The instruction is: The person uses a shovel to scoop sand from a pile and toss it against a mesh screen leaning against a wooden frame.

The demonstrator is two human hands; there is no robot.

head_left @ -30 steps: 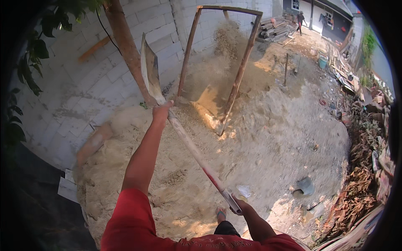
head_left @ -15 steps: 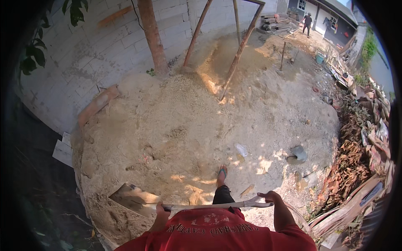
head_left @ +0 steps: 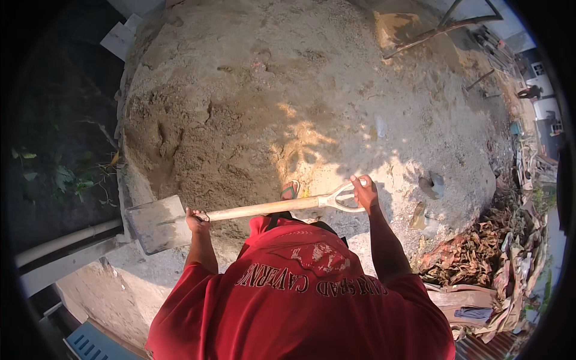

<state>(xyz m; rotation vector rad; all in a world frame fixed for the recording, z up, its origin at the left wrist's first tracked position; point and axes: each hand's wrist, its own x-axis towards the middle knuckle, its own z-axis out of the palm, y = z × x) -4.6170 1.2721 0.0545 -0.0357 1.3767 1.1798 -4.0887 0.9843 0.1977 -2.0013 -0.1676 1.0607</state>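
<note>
I hold a shovel level across my body, above a big sand pile (head_left: 270, 102). My left hand (head_left: 196, 220) grips the wooden shaft (head_left: 264, 209) just behind the flat metal blade (head_left: 157, 224), which points left over the pile's lower edge. My right hand (head_left: 363, 191) is closed on the D-shaped grip (head_left: 343, 197) at the shaft's other end. One foot in a sandal (head_left: 290, 190) stands on the sand just beyond the shaft. My red shirt hides whatever lies below it.
A pale pipe (head_left: 63, 241) and concrete edging run at the lower left beside dark ground with plants. Dry leaves and scrap (head_left: 492, 264) are heaped at the right. A wooden frame (head_left: 444, 25) leans at the sand's far side. A person (head_left: 530, 92) stands far off.
The shovel was raised toward the wall a second ago; it has swung down and now lies level over the near-left edge of the sand. My view has tipped down over the pile.
</note>
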